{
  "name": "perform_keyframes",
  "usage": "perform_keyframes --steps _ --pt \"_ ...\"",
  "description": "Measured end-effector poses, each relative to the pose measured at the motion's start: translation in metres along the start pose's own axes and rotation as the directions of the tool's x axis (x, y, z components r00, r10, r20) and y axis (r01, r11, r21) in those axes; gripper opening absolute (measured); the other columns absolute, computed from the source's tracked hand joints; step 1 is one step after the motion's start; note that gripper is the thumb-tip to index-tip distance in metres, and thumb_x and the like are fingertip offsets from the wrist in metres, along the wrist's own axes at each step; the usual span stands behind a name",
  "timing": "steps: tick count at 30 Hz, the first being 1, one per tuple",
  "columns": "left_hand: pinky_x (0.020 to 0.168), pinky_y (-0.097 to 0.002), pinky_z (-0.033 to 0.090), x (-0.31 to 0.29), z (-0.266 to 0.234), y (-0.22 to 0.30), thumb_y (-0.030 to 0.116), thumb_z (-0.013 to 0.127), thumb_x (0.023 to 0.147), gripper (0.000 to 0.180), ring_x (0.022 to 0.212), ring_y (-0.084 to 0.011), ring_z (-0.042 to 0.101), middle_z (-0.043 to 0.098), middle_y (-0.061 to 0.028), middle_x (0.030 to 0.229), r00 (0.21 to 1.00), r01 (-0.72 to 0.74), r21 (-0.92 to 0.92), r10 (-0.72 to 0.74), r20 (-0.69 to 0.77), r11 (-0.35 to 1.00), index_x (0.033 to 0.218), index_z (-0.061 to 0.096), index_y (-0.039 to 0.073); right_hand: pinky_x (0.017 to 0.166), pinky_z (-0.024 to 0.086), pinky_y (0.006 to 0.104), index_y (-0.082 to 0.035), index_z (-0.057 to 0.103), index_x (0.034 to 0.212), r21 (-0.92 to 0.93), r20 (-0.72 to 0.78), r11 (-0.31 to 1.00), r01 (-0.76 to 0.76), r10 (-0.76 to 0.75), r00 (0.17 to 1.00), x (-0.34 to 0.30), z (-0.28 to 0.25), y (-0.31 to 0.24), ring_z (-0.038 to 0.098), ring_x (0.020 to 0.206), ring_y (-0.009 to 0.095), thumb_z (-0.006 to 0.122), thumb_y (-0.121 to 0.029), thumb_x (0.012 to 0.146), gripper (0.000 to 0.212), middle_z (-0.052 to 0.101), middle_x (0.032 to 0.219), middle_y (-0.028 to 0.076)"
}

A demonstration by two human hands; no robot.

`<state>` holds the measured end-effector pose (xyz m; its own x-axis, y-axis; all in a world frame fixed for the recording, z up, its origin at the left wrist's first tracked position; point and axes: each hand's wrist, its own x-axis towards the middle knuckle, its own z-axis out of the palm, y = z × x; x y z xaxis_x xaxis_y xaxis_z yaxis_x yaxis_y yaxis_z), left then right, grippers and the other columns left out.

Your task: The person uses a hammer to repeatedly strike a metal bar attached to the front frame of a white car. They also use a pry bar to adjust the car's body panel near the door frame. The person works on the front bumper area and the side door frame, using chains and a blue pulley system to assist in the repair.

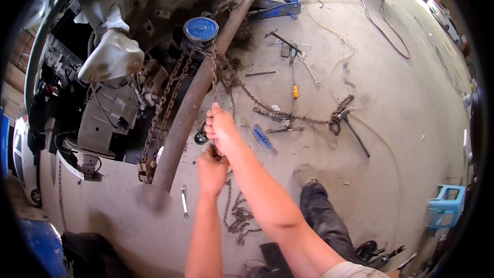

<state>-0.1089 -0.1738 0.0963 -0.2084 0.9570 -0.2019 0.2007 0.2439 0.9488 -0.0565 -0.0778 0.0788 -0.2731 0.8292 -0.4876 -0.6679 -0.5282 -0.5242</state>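
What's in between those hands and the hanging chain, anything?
Nothing that I can see. The right hand and, below it, the left hand both look closed on the hanging chain. Above them, nothing visible crosses in front of it up to the blue-topped hoist.

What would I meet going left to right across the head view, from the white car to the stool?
White car → wrench → left hand and right hand, close together → blue tool → yellow-handled tool → hammer → blue stool.
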Motion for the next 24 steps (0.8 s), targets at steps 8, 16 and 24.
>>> perform_keyframes --steps 8,16,24 --pt "0.061 -0.0263 0.045 -0.117 -0.046 -0.089 -0.001 0.065 0.075 0.014 0.072 -0.0076 0.049 0.059 -0.0049 0.075 0.994 0.09 0.156 -0.079 -0.073 0.984 0.081 0.053 -0.004 0.039 0.024 0.0234 -0.014 0.038 0.069 0.107 -0.009 0.994 -0.026 0.027 1.0 -0.09 -0.028 0.115 0.029 0.047 0.006 0.041 -0.038 0.1 0.039 0.032 0.06 -0.005" --pt "0.064 -0.0328 0.05 -0.099 -0.054 -0.02 0.013 0.071 0.072 0.024 0.066 -0.019 0.063 0.067 -0.0145 0.076 0.924 0.308 0.63 -0.381 -0.021 0.713 0.082 0.061 -0.005 0.049 0.038 0.027 -0.005 0.049 0.082 -0.151 -0.017 0.948 -0.281 0.281 0.959 -0.089 -0.02 0.1 0.044 0.055 0.01 0.045 -0.034 0.098 0.034 0.045 0.065 0.0" --pt "0.07 -0.0395 0.048 -0.102 -0.046 -0.088 0.027 0.06 0.085 0.03 0.077 -0.0269 0.061 0.063 -0.0156 0.082 0.856 0.46 0.727 -0.471 -0.212 0.509 0.095 0.06 -0.001 0.082 0.048 0.0353 0.001 0.038 0.134 -0.723 0.046 0.656 -0.217 0.359 0.932 -0.077 -0.123 0.015 0.062 0.093 0.026 0.051 -0.042 0.094 0.061 0.064 0.1 0.018"
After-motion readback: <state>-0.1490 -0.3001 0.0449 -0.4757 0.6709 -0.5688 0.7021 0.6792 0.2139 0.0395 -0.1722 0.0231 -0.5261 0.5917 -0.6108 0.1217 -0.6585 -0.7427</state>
